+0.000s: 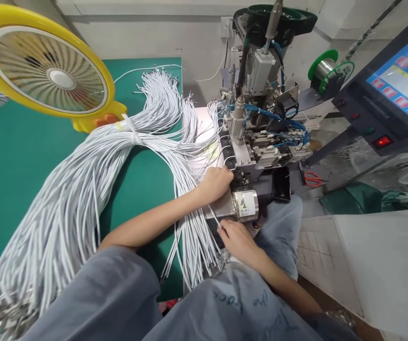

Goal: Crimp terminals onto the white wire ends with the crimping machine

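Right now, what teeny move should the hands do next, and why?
Perhaps the right hand should lift a little toward the machine: it pinches a white cable below the machine's edge, while the left hand is up at that edge. What the left fingers grip is hidden.

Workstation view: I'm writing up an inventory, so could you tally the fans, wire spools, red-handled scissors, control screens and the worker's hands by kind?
Fan: 1
Wire spool: 1
Red-handled scissors: 1
Control screen: 1
Left hand and right hand: 2
Total: 6
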### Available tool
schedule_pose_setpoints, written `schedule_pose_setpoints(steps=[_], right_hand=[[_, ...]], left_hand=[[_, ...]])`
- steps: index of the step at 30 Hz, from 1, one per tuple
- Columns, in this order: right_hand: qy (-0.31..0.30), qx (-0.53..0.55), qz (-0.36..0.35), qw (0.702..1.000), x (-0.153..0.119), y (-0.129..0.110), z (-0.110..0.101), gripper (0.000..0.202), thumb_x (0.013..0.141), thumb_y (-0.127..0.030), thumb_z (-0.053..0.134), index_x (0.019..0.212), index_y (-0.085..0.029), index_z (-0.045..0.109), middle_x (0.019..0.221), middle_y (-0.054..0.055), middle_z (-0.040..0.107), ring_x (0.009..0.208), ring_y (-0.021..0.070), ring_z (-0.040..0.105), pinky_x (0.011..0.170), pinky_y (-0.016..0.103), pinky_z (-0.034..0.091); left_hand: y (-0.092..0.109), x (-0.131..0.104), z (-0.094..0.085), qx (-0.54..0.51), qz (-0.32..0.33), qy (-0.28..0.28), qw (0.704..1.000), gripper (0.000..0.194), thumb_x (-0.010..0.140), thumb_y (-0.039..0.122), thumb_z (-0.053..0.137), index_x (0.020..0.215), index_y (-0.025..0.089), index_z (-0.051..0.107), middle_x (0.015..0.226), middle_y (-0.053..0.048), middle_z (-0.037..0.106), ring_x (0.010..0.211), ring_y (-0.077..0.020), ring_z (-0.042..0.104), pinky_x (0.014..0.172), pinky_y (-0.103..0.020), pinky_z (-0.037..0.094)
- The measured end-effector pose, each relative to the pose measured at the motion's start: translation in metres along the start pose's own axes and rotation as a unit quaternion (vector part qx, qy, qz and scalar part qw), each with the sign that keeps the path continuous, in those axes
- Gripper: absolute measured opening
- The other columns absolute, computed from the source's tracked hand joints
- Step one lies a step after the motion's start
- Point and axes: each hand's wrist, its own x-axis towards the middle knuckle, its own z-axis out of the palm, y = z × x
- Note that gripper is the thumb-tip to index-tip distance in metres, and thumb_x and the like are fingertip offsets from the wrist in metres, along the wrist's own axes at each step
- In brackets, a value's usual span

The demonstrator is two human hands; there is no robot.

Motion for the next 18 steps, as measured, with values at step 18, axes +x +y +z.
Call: schedule_pose_setpoints(steps=[18], right_hand=[[0.319, 0.508, -0.026, 0.800, -0.003, 0.040, -0.080, 0.017, 0.080, -0.034, 0.059, 0.085, -0.018, 0.065, 0.071, 0.002, 0.063, 0.062, 0.0139, 0.059, 0.057, 0.027, 0.051]], left_hand=[[0.020, -0.014, -0.008, -0.477, 0.243, 0.116, 0.836, 0.027, 0.092, 0.024, 0.043, 0.101, 0.014, 0.066, 0.071, -0.004, 0.061, 0.064, -0.0103, 0.056, 0.059, -0.019, 0.042]])
